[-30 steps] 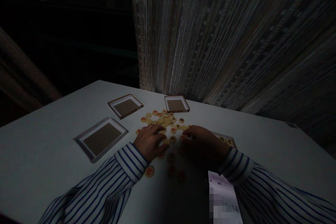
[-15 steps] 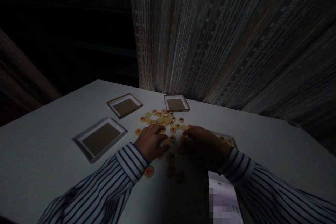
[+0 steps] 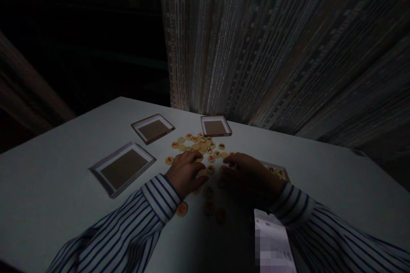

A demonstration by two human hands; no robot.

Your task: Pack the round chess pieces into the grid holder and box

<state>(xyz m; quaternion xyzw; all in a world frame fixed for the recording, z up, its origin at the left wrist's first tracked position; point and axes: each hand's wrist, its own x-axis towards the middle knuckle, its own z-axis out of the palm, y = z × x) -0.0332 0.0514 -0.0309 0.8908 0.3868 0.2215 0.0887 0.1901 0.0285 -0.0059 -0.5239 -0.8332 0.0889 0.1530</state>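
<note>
Several round cream discs (image 3: 202, 146) with red or black marks lie scattered on a white table (image 3: 48, 187). My left hand (image 3: 185, 172) rests palm down on the near edge of the pile, fingers stretched over the discs. My right hand (image 3: 248, 170) lies beside it in shadow, fingers forward and touching discs at its tips. A red-marked disc (image 3: 182, 209) lies by my left cuff. Other discs (image 3: 214, 204) sit dim between my wrists. Both sleeves are striped blue and white.
Three shallow trays with brown insides stand around the pile: a large tray (image 3: 123, 169) at the left, a second tray (image 3: 153, 129) behind it, a small tray (image 3: 215, 126) at the back. A fourth tray (image 3: 278, 171) holding discs shows behind my right wrist. A curtain (image 3: 272, 47) hangs behind.
Both hands stay on the pile and have hardly shifted. A few discs between my wrists have slid slightly towards me.
</note>
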